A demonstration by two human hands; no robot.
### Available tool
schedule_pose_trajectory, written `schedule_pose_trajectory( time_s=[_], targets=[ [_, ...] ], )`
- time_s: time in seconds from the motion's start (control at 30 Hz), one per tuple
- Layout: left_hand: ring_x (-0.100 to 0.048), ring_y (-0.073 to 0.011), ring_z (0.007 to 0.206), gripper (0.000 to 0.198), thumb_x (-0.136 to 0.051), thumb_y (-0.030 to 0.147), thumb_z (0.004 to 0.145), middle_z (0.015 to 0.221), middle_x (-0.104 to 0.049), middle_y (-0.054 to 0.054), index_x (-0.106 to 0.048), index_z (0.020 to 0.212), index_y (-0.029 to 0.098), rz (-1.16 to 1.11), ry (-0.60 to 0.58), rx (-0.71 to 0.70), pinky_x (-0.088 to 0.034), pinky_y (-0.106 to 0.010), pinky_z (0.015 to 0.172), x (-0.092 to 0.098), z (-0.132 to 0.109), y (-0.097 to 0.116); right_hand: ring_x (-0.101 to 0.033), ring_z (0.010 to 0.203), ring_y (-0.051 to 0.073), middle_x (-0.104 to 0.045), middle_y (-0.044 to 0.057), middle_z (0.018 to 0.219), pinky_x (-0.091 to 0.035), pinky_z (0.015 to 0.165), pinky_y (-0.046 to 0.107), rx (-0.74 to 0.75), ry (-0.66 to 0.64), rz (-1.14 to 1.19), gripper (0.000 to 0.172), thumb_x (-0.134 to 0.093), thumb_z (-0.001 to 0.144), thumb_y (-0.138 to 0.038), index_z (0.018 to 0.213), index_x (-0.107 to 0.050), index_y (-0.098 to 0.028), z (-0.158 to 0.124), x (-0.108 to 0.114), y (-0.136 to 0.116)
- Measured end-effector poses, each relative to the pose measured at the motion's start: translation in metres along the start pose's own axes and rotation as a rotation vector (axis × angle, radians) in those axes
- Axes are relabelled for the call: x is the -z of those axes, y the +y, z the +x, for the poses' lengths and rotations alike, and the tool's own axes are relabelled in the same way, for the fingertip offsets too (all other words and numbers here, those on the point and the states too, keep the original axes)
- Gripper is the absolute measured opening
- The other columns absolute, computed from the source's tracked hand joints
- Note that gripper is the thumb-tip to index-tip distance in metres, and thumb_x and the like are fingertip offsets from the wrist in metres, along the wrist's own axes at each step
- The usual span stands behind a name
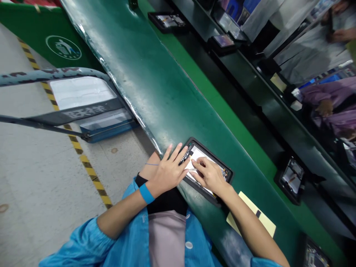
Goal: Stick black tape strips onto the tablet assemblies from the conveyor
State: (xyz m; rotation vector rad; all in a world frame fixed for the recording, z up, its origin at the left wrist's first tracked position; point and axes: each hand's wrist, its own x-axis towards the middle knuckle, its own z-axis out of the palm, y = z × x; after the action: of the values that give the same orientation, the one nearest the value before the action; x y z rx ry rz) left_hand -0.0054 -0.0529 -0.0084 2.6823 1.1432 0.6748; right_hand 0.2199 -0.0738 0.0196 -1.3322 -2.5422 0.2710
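A tablet-like device with its inside exposed (202,153) lies at the near edge of the green bench. It sits in a black tray (205,144) and shows a white panel with small circuit parts along its ends. My left hand (172,171), with a blue band at the wrist, rests over the left end of the device, fingers stretched out. Over the white panel, my right hand (210,173) has its thumb and index finger curled toward each other. A small silvery piece (193,170) lies by these fingertips; its kind is too small to make out.
A cream-yellow pad (250,213) lies under my right forearm. More trays with devices (292,178) stand along the dark line beyond the green bench (133,63). To the left are a blue metal chair (108,129) and a green bin (33,29). Co-workers (325,107) sit opposite.
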Motion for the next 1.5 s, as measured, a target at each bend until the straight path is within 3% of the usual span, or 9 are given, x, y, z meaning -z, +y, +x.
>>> schedule_pose_trajectory(
  time_s=[0.4, 0.6, 0.7, 1.0, 1.2, 1.5],
  targets=[
    [-0.039, -0.0424, 0.148, 0.039, -0.059, 0.035, 0.099, 0.156, -0.047, -0.019, -0.065, 0.134, 0.018, 0.02, -0.014, 0.014, -0.029, -0.069, 0.119, 0.004, 0.001, 0.003, -0.063, 0.081, 0.019, -0.064, 0.01, 0.103, -0.053, 0.073, 0.032, -0.044, -0.124, 0.108, 0.035, -0.041, 0.107, -0.033, 0.126, -0.065, -0.017, 0.008, 0.016, 0.003],
    [-0.038, -0.0422, 0.149, 0.045, -0.061, 0.035, 0.097, 0.158, -0.044, -0.02, -0.062, 0.139, 0.018, 0.039, -0.044, 0.014, -0.028, -0.069, 0.12, 0.006, 0.002, 0.003, -0.064, 0.083, 0.019, -0.064, 0.006, 0.094, -0.052, 0.076, 0.03, -0.191, 0.001, 0.21, 0.023, -0.048, 0.106, -0.031, 0.103, -0.068, -0.02, 0.029, 0.015, 0.009],
    [-0.039, -0.0421, 0.148, 0.047, -0.062, 0.036, 0.096, 0.158, -0.044, -0.02, -0.061, 0.139, 0.017, 0.064, -0.06, 0.007, -0.028, -0.069, 0.119, 0.008, 0.003, 0.004, -0.063, 0.08, 0.019, -0.064, 0.005, 0.092, -0.05, 0.073, 0.03, -0.213, 0.0, 0.18, 0.018, -0.052, 0.104, -0.028, 0.094, -0.065, -0.021, 0.041, 0.011, 0.01],
    [-0.04, -0.0401, 0.148, 0.047, -0.067, 0.036, 0.093, 0.157, -0.047, -0.019, -0.064, 0.135, 0.016, 0.093, -0.056, -0.017, -0.025, -0.066, 0.122, 0.011, 0.006, 0.005, -0.063, 0.081, 0.017, -0.065, 0.004, 0.095, -0.046, 0.072, 0.027, -0.214, -0.178, 0.09, 0.013, -0.058, 0.103, -0.025, 0.093, -0.064, -0.021, 0.053, 0.017, 0.014],
    [-0.045, -0.0411, 0.144, 0.048, -0.069, 0.039, 0.092, 0.155, -0.049, -0.019, -0.065, 0.134, 0.017, 0.136, -0.055, -0.036, -0.029, -0.066, 0.12, 0.014, 0.007, 0.005, -0.062, 0.08, 0.017, -0.065, 0.005, 0.094, -0.043, 0.07, 0.027, -0.147, -0.237, -0.087, 0.015, -0.057, 0.103, -0.026, 0.093, -0.064, -0.019, 0.055, 0.02, 0.013],
    [-0.047, -0.042, 0.142, 0.039, -0.064, 0.035, 0.095, 0.154, -0.05, -0.019, -0.068, 0.131, 0.019, 0.019, -0.056, 0.054, -0.027, -0.07, 0.119, 0.01, 0.004, 0.005, -0.058, 0.076, 0.018, -0.062, 0.006, 0.083, -0.04, 0.069, 0.029, 0.078, -0.164, -0.163, 0.029, -0.046, 0.108, -0.026, 0.088, -0.064, -0.018, 0.051, 0.013, 0.02]
  ],
)
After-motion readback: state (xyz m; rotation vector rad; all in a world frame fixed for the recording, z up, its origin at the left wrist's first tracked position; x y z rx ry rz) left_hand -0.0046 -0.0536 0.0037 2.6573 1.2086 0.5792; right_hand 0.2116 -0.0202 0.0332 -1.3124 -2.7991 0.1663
